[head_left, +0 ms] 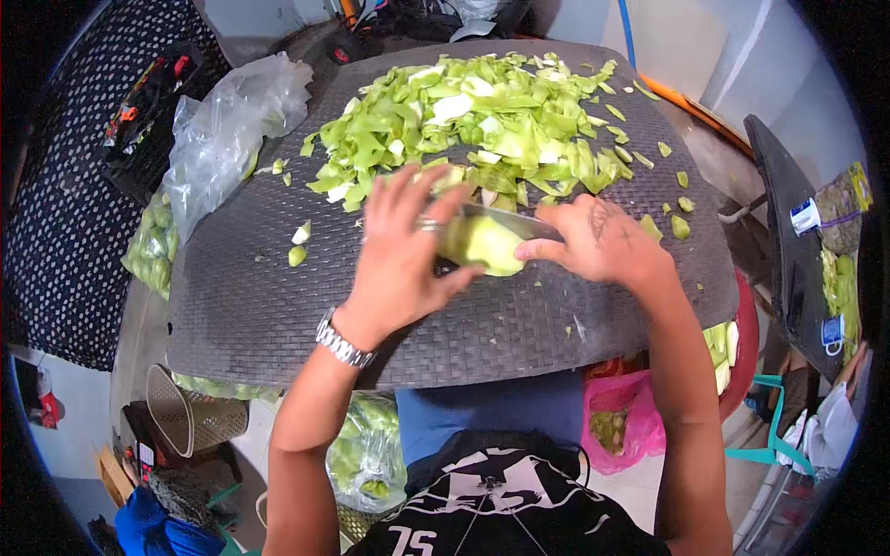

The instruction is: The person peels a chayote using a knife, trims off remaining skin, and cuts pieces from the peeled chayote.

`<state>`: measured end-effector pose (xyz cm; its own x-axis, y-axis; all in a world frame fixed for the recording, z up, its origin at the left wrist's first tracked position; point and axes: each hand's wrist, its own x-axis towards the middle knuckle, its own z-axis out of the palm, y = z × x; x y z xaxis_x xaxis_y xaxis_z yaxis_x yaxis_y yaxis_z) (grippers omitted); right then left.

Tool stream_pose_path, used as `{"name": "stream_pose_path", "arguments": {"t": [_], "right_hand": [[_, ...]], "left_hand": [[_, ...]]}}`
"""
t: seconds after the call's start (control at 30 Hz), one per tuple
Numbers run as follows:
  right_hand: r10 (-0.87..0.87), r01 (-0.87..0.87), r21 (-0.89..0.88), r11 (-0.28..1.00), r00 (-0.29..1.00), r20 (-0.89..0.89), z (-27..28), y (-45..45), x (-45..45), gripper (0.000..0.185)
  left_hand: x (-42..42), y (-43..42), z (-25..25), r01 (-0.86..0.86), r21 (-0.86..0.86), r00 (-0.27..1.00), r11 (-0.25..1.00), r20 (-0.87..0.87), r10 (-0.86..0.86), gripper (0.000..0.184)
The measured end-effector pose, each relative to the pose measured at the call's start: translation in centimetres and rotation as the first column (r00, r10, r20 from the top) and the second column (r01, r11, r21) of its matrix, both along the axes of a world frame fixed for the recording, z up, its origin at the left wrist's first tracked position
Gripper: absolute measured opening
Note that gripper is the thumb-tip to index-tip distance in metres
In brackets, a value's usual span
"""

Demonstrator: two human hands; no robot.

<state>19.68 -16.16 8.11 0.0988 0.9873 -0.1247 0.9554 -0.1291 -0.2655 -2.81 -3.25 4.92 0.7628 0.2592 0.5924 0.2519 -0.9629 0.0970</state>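
My right hand [598,239] is wrapped round the handle end of a knife [519,221], its thumb against a peeled pale green fruit [491,248]. The blade lies along the fruit's far side. To the left, my left hand [403,246], slightly blurred, has its fingers spread and its thumb apart, close to the fruit's left end. Whether it touches the fruit is hard to see. Just beyond both hands, a large heap of green peelings [482,125] covers the far part of the dark woven-pattern tabletop [445,338].
Clear plastic [236,130] lies over the table's left edge, above a bag of green produce [153,246]. Below the near edge are another filled bag [366,454] and a pink bag [626,417]. A wall-side board [788,241] with cups stands at right.
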Motion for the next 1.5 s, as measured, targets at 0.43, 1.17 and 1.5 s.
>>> {"name": "stream_pose_path", "arguments": {"t": [0.43,1.17,1.5], "right_hand": [[0.025,-0.073,0.181,0.981,0.967,0.252,0.0,-2.4,-4.0,0.038],[0.066,-0.429,0.574,0.698,0.836,0.544,-3.2,-2.0,-1.9,0.026],[0.085,-0.390,0.553,0.736,0.864,0.496,-4.3,-1.8,-1.3,0.037]], "left_hand": [[3.1,1.9,2.5,0.041,-0.240,0.792,0.970,-0.585,-0.178,0.090],[3.7,3.7,-1.4,0.079,-0.285,0.875,0.955,-0.439,-0.203,0.075],[3.4,3.5,-2.2,0.116,-0.272,0.893,0.955,-0.393,-0.221,0.074]]}}
